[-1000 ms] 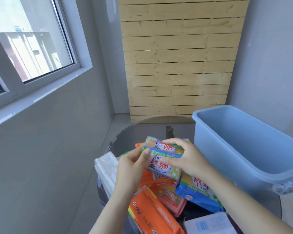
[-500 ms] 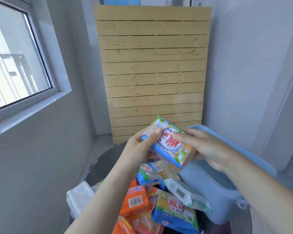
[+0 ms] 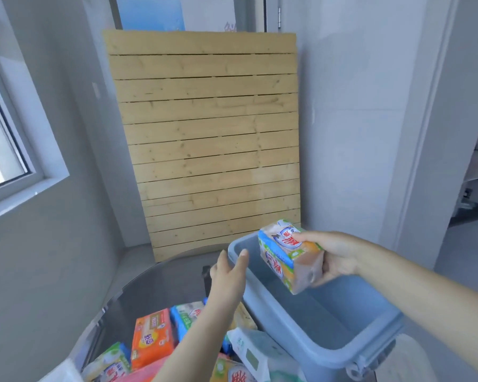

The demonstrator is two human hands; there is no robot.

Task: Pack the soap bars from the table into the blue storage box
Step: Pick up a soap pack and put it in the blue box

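Observation:
My right hand (image 3: 334, 257) grips two stacked soap bar packs (image 3: 289, 257) with blue, green and orange wrappers, held in the air over the open blue storage box (image 3: 329, 351). My left hand (image 3: 229, 271) is empty, fingers spread, hovering at the box's near-left rim. The box looks empty inside. More soap packs lie in a heap on the round dark table (image 3: 155, 288): an orange pack (image 3: 152, 336), a blue and green pack (image 3: 186, 317), and others at the bottom edge, partly hidden by my left forearm.
A wooden slatted panel (image 3: 204, 139) leans against the back wall behind the table. A window (image 3: 0, 150) sits in the left wall. A white pouch (image 3: 251, 351) lies against the box's left side. The doorway opens at right.
My left hand has let go of the soap packs and drawn back to the box rim. My right hand has carried both packs rightward over the box. The camera tilted up.

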